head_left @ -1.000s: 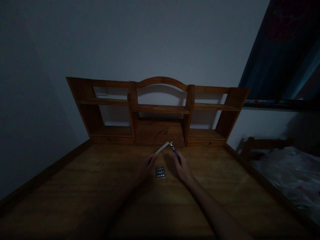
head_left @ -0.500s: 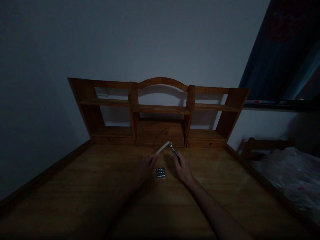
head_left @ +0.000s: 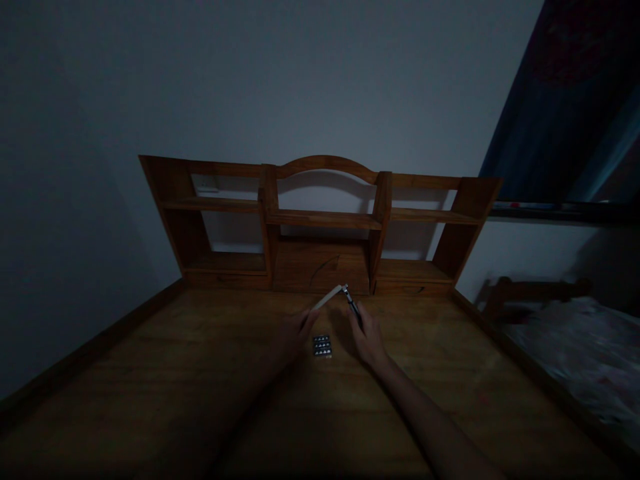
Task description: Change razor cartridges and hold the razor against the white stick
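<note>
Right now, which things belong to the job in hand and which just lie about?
In the job:
pale strip, left hand
silver-tipped tool, right hand
probably the dark patterned block between them

Just about:
wooden shelf unit
dark curtain
pale heap, far right

Left fingers [head_left: 309, 322] partly hide the pale strip [head_left: 329, 297].

On the tabletop [head_left: 325, 413], a pack [head_left: 322, 345] lies between left hand [head_left: 295, 331], with a stick [head_left: 328, 297], and right hand [head_left: 368, 335], with a tool [head_left: 349, 300] — beyond them stands a shelf unit [head_left: 323, 218], far right a bed [head_left: 575, 340].
</note>
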